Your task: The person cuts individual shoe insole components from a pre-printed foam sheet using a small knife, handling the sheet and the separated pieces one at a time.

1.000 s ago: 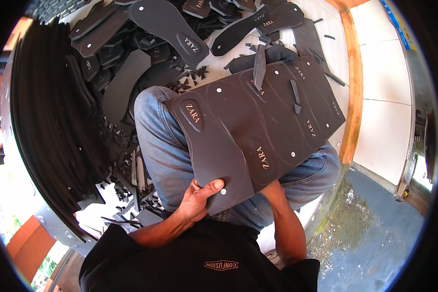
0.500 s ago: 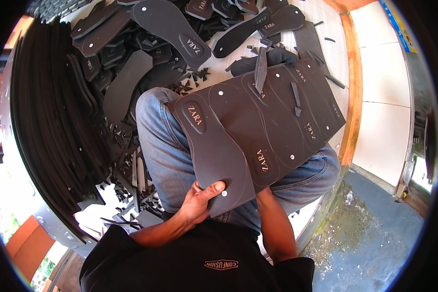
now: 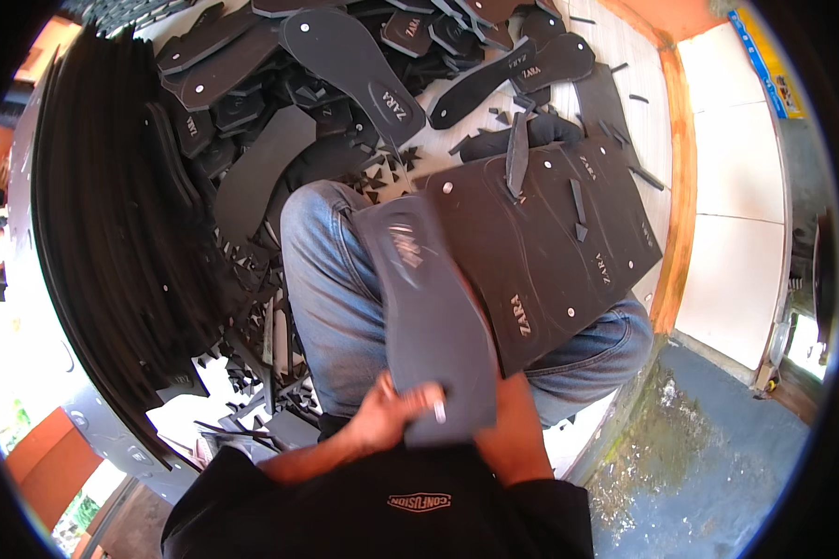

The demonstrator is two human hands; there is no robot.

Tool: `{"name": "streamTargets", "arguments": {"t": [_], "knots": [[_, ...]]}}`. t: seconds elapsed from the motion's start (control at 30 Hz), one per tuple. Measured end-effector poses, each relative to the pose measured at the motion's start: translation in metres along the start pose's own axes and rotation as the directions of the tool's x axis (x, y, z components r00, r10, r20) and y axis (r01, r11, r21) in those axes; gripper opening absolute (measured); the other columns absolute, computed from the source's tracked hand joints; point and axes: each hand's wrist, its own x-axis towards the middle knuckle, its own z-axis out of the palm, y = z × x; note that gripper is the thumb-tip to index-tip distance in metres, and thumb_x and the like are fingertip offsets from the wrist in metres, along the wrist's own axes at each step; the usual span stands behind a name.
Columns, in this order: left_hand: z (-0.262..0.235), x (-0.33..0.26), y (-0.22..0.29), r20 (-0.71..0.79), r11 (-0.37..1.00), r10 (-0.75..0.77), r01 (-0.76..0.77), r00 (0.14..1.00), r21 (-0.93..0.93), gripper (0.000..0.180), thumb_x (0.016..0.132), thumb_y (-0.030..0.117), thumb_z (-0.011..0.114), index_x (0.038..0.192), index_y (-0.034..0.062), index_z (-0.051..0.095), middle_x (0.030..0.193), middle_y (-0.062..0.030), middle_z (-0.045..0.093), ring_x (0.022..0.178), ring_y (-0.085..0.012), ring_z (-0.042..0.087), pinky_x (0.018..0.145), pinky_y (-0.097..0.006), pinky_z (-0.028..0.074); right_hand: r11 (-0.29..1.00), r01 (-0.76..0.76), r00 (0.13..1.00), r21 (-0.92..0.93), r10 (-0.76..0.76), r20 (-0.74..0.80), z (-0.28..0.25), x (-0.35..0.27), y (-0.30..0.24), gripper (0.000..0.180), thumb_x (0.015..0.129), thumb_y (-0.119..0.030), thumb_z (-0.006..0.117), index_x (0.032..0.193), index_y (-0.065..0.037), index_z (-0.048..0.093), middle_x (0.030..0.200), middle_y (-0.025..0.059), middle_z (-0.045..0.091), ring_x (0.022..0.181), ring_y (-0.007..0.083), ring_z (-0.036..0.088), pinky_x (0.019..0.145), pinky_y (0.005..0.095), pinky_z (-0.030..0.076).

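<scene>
Your left hand pinches the sole cutout's heel at 6 o'clock; peel steadily toward 12 o'clock off the foam sheet. Right hand's grip: cannot tell, hidden.

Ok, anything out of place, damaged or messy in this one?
Mostly mess. Small black offcuts litter the floor beside the person's knee, and cut soles lie heaped at all angles beyond it. The sheet on the lap is full of cut-out gaps. The left hand grips one sole, blurred by motion.
</scene>
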Motion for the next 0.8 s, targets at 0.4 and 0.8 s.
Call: {"name": "streamTargets", "arguments": {"t": [0.4, 0.8], "knots": [[-0.095, -0.020, 0.075, -0.029, 0.998, 0.031, -0.030, 0.999, 0.049, 0.049, 0.076, 0.018, 0.069, 0.116, -0.0073, 0.054, 0.105, -0.0137, 0.063, 0.091, -0.0182, 0.061, 0.078, -0.027, 0.048, 0.364, -0.251, 0.911, 0.897, 0.402, 0.092, -0.019, -0.031, -0.035, 0.026, 0.087, -0.027, 0.062, 0.087, -0.001, 0.059, 0.068, 0.0037, 0.058, 0.047, 0.0105, 0.052, 0.042, 0.0235, 0.042], [-0.069, 0.060, 0.087, -0.527, 0.837, 0.490, -0.543, 0.694, 0.062, 0.022, 0.088, 0.019, 0.062, 0.105, 0.0077, 0.056, 0.099, -0.0043, 0.062, 0.086, -0.0135, 0.059, 0.075, -0.026, 0.048, 0.274, -0.357, 0.803, 0.893, 0.578, 0.145, -0.040, -0.199, 0.024, 0.022, 0.088, -0.019, 0.058, 0.076, -0.003, 0.051, 0.055, 0.0021, 0.048, 0.040, 0.0074, 0.040, 0.038, 0.0234, 0.030]]}}
